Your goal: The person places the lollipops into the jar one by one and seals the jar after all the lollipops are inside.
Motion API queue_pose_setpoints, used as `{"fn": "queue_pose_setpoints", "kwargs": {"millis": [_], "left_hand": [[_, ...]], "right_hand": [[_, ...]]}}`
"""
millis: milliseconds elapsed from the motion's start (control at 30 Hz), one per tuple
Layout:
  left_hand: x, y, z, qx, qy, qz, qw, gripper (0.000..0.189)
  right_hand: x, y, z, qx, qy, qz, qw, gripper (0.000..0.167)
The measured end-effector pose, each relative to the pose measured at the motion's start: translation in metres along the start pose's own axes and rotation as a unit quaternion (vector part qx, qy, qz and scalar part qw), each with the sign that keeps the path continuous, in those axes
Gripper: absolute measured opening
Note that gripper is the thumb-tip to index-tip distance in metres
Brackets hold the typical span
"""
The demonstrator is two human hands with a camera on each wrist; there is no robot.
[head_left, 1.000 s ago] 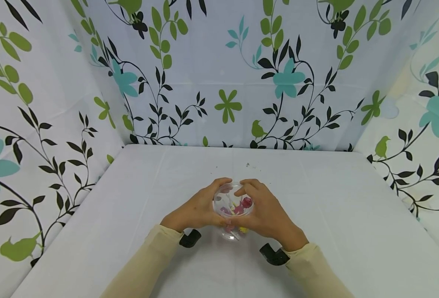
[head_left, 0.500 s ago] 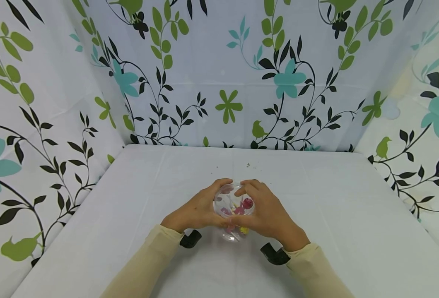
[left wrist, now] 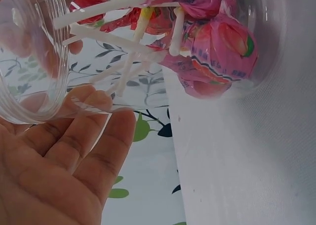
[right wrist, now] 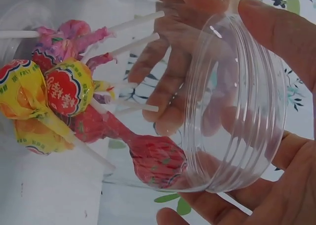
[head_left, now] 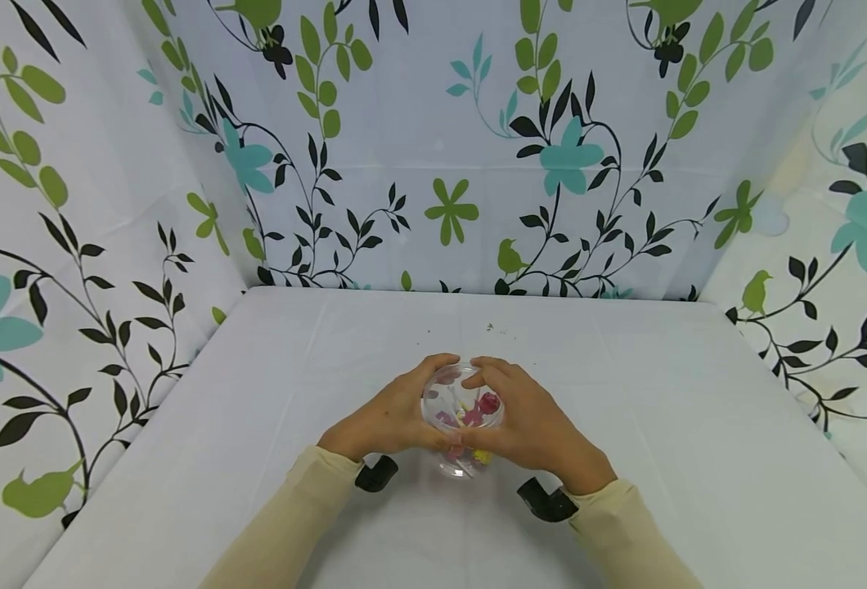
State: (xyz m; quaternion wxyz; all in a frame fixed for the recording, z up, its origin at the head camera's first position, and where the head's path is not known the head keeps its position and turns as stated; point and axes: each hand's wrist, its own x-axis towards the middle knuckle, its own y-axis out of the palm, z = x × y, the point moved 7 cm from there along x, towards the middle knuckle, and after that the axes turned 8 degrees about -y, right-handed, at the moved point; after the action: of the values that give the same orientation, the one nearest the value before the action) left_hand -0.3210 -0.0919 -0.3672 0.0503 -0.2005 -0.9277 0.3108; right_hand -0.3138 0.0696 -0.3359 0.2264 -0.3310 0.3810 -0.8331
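Note:
A clear plastic jar point(head_left: 444, 399) stands upright on the white table, between both hands. Lollipops in pink, red and yellow wrappers lie inside it; the right wrist view shows a yellow lollipop point(right wrist: 69, 87) and a red lollipop point(right wrist: 158, 161), the left wrist view a pink lollipop point(left wrist: 224, 47). My left hand point(head_left: 397, 413) holds the jar's upper left side, fingers reaching round the far side and thumb in front. From the right, my right hand point(head_left: 532, 417) grips round the ridged clear top point(right wrist: 242, 101), thumb near the left thumb.
The white cloth-covered table point(head_left: 662, 393) spreads around the jar. Small dark specks point(head_left: 489, 326) lie on it beyond the hands. A leaf-patterned curtain point(head_left: 375, 164) encloses the back and sides. Each wrist carries a black camera mount point(head_left: 547, 499).
My right hand has turned slightly about the jar's top, its thumb shifting a little right, away from the left thumb. The left hand and the jar stay nearly still.

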Motion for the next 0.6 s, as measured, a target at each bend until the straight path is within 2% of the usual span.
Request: {"fn": "queue_pose_setpoints", "kwargs": {"millis": [200,433,600], "left_hand": [[-0.0004,0.0003,-0.0011,0.001,-0.005,0.000,1.0000,0.105],[-0.0006,-0.0002,-0.0022,0.017,-0.011,-0.010,0.9998,0.107],[-0.0010,0.0000,-0.0033,0.028,-0.007,-0.011,0.9995,0.106]], "right_hand": [[-0.0001,-0.0007,0.0030,-0.037,-0.003,-0.016,0.9992,0.059],[-0.0002,-0.0004,0.0020,0.021,0.001,0.020,0.9996,0.050],[-0.0004,-0.0004,0.0020,0.018,-0.002,0.019,0.9997,0.048]]}}
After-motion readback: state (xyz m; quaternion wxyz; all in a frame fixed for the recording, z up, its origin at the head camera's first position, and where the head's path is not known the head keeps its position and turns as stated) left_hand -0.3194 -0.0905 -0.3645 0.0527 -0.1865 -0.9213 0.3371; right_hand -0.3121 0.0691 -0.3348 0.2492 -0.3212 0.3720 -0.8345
